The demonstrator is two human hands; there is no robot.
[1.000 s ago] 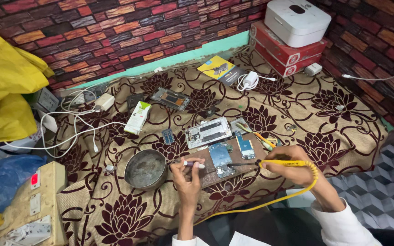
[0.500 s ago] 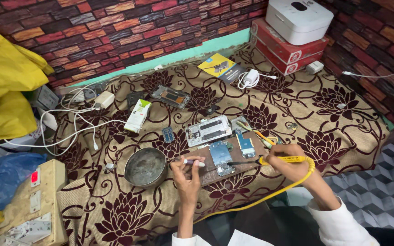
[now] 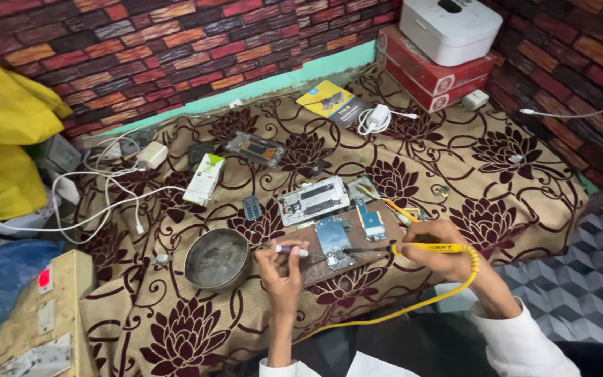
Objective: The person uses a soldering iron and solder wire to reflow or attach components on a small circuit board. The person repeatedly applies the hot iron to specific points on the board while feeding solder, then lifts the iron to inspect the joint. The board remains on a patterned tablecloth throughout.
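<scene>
My right hand grips a yellow soldering iron whose dark tip points left at a small blue circuit board lying on a wooden block. Its yellow cord loops down toward me. My left hand pinches thin tweezers aimed at the same board from the left. A second blue board lies just right of the first. An opened phone frame sits behind them.
A round metal bowl stands left of my left hand. White chargers and cables sprawl at the left. A white box, a phone screen, red boxes under a white device, and a brick wall border the patterned cloth.
The view has shifted slightly. Both hands stay over the blue board, with the soldering iron tip and tweezers holding nearly the same spot.
</scene>
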